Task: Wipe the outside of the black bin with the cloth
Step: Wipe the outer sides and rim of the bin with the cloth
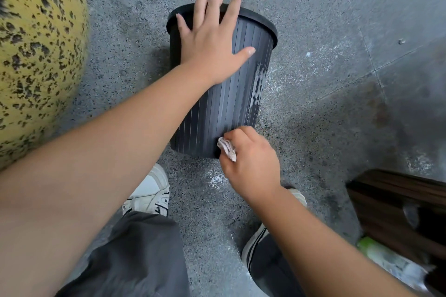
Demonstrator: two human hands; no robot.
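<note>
A black ribbed bin (231, 103) lies tipped on its side on the grey floor, its rim pointing away from me. My left hand (212, 41) rests flat on its upper side near the rim, fingers spread. My right hand (251, 164) is closed around a small crumpled pale cloth (226, 148) and presses it against the bin's base end. A whitish smear (258, 84) runs down the bin's right side.
A large yellow speckled rounded object (36, 55) stands at the left. A dark wooden piece of furniture (398, 205) sits at the right, with a green bottle (369, 247) below it. My two shoes (152, 190) stand just behind the bin.
</note>
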